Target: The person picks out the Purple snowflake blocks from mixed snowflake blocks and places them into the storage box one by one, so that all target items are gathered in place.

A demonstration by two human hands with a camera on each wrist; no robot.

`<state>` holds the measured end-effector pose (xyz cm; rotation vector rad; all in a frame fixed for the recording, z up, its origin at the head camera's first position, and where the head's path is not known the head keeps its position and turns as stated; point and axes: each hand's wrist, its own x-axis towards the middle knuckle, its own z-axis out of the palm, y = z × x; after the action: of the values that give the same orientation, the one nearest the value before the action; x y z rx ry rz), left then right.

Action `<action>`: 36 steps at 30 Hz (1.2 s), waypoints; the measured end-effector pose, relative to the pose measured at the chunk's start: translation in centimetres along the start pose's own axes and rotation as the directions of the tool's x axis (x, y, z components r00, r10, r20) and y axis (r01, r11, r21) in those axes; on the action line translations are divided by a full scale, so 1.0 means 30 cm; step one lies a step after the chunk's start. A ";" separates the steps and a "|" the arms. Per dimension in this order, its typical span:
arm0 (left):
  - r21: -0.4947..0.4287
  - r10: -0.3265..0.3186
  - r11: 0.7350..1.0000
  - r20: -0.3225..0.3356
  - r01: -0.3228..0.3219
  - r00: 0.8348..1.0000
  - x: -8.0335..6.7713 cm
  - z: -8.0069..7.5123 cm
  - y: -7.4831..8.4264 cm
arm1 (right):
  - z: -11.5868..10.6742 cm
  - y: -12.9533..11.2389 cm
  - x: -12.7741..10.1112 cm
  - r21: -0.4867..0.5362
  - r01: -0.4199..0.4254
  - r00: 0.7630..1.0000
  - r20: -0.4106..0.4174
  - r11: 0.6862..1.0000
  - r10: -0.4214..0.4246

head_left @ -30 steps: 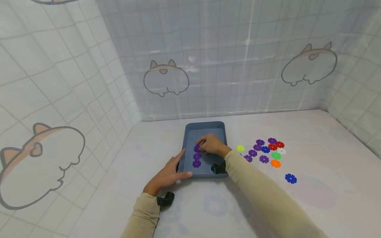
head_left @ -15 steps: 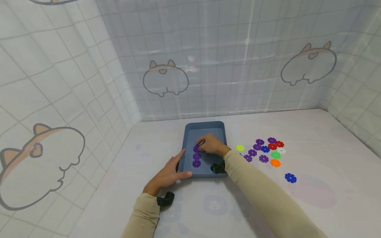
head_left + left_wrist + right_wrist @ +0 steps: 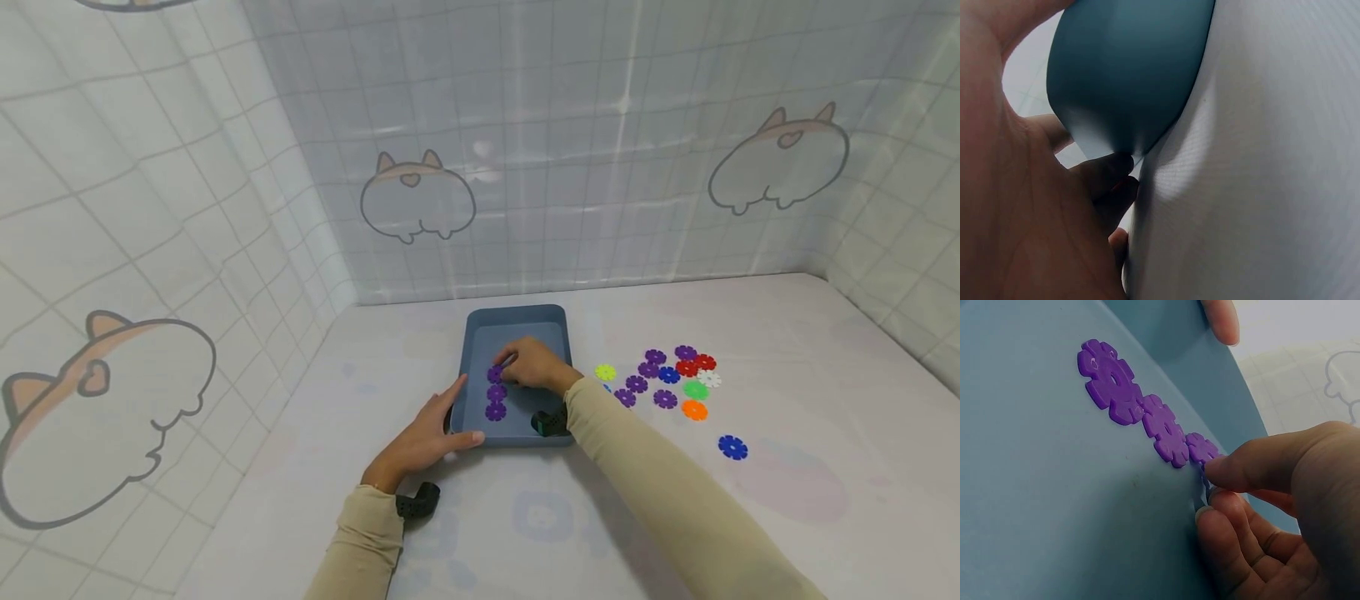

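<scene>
One left hand (image 3: 420,437) rests at the near left corner of a blue-grey tray (image 3: 528,327), fingers extended along its outer side, thumb over the near rim, not clenched. Inside, toward the left wall, three purple discs form a column, edges meeting: near disc (image 3: 496,412), middle disc (image 3: 497,392), far disc (image 3: 495,374). The right hand (image 3: 531,365) reaches into the tray, thumb and fingertips pinching the far disc's edge. Rightward, on the white table (image 3: 825,375), loose discs (image 3: 665,399) lie scattered: yellow, purple, blue, red, orange, green, white.
</scene>
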<state>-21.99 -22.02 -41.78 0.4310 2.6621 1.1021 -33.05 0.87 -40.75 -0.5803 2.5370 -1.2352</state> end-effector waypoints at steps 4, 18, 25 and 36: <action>0.003 -0.001 1.000 -0.004 0.001 1.000 0.001 0.002 -0.001 | -0.001 0.001 0.001 0.004 0.007 1.000 -0.002 1.000 -0.007; 0.000 0.001 1.000 -0.006 -0.001 1.000 0.005 0.002 -0.007 | -0.004 -0.001 -0.001 0.019 -0.006 1.000 -0.014 1.000 0.006; 0.000 -0.002 1.000 0.002 0.002 1.000 0.003 0.004 -0.002 | -0.021 0.017 -0.021 0.175 -0.022 1.000 -0.008 0.984 0.024; 0.003 0.004 1.000 0.003 -0.004 1.000 0.002 0.000 -0.002 | -0.116 -0.008 -0.148 0.365 0.043 0.993 -0.116 0.930 0.000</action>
<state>-22.04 -22.05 -41.82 0.4392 2.6614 1.0979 -30.44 5.17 -38.19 -0.4610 2.2982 -1.7427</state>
